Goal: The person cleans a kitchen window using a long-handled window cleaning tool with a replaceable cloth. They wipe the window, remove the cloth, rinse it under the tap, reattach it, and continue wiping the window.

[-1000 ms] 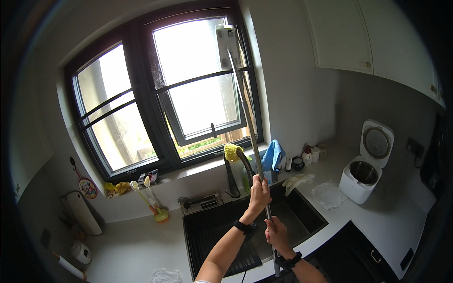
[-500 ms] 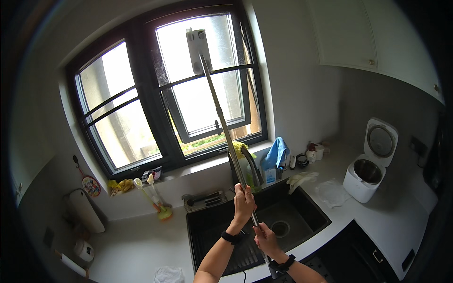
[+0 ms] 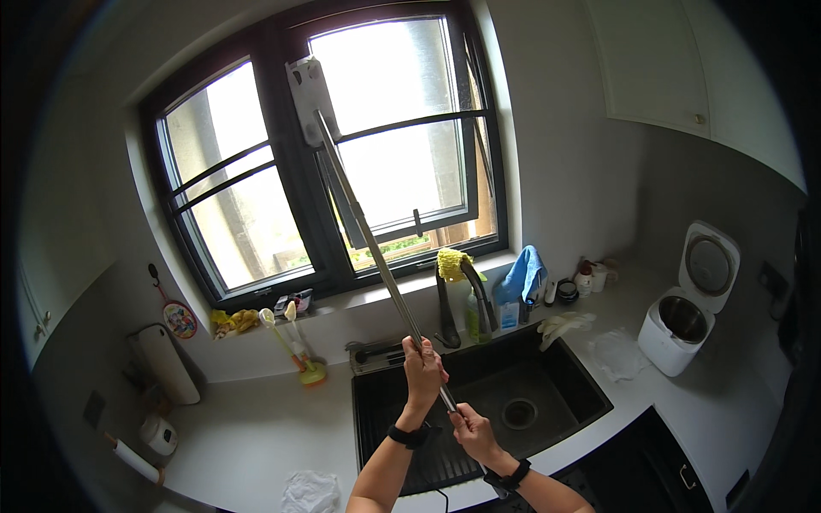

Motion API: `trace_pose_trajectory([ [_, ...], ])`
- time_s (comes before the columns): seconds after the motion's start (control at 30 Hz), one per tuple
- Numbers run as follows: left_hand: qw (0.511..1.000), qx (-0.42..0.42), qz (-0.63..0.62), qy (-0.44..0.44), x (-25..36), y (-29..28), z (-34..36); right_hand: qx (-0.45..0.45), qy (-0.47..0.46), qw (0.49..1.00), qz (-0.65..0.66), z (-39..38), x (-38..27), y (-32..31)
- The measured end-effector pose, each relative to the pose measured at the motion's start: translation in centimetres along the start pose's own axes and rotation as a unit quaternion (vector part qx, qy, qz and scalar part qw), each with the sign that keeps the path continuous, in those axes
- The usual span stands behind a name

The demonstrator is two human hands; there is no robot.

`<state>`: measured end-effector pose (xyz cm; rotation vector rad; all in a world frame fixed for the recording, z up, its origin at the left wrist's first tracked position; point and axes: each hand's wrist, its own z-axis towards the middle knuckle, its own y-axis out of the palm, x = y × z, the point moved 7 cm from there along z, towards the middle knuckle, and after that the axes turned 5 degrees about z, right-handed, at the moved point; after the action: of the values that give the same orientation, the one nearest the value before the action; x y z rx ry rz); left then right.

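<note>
Nearest to me, my right hand point(image 3: 477, 436) is curled round the low part of a long metal pole point(image 3: 374, 244). My left hand point(image 3: 421, 372) holds the same pole a bit higher up, so it is nearer to the flat white head point(image 3: 313, 101). Each grip is snug on the pole. From there the pole slants up, away and to the left. Below it is the black sink point(image 3: 556, 389), set in the pale worktop point(image 3: 248, 419), with a round drain point(image 3: 519, 414) and a ribbed black rack point(image 3: 453, 466) in it. Off to the right, a white cooker point(image 3: 663, 352) has its lid point(image 3: 710, 263) up and a metal pot point(image 3: 684, 322) inside. Farthest off, the white head is over the dark middle post point(image 3: 315, 224) of the window point(image 3: 402, 167); I can't tell if it touches.
</note>
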<state>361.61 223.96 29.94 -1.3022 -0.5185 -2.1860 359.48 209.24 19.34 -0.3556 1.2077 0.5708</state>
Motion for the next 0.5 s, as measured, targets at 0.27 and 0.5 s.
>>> trace_pose_trajectory([
  [0.27, 0.999, -0.020, 0.020, -0.034, -1.2, 0.3, 0.9, 0.046, -0.039, 0.996, -0.059, 0.6, -0.4, -0.3],
  [0.5, 0.998, -0.050, -0.015, -0.038, -0.9, 3.7, 1.8, 0.118, -0.086, 0.978, -0.149, 0.6, -3.2, -3.6],
])
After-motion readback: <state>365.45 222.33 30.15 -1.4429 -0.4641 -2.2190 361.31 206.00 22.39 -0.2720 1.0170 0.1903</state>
